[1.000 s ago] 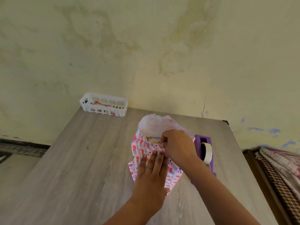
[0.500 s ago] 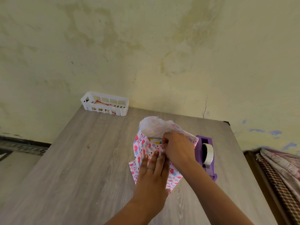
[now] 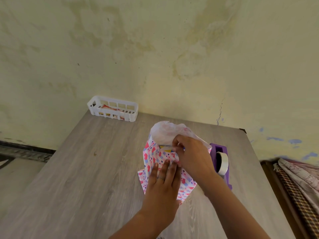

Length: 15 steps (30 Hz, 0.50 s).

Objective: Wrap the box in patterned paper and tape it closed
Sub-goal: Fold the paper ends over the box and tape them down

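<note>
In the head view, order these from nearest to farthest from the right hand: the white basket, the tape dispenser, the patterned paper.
1. patterned paper: under the right hand, which pinches its edge.
2. tape dispenser: just to the right of that hand.
3. white basket: far left, at the table's back edge by the wall.

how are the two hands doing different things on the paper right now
The left hand lies flat, fingers straight, pressing the patterned paper down over the box; the right hand is curled, its fingers pinching the paper's edge. The left hand sits nearer the person, the right farther out, beside the purple tape dispenser. A ring shows on the left hand; none is visible on the right. Both touch the same sheet.
</note>
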Tool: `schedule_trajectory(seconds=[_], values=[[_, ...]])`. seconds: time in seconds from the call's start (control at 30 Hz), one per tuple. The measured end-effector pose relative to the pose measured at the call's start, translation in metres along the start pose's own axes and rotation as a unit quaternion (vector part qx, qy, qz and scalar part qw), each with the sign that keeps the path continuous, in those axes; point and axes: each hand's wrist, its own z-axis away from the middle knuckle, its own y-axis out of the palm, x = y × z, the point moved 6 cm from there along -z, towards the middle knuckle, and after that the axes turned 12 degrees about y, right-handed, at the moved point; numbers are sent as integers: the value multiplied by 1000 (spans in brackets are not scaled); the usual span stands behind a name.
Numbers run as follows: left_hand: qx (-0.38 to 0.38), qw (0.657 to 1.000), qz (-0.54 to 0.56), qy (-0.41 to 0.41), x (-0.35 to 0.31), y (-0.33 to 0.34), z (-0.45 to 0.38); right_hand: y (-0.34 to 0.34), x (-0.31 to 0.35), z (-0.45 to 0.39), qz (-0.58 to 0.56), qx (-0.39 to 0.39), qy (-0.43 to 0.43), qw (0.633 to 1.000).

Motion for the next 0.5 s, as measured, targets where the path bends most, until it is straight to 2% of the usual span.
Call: schedule_trajectory(seconds=[0.1,0.3,0.5], values=[[-4,1000,-9,-1,-1,-1,0,4,-3,-5,3,63,-2,998],[4,1000,0,0,-1,2,-2,12,-8,-18,102,106,16,989],[2,1000,4,-1,-1,2,-2,14,-6,-16,108,62,-31,992]])
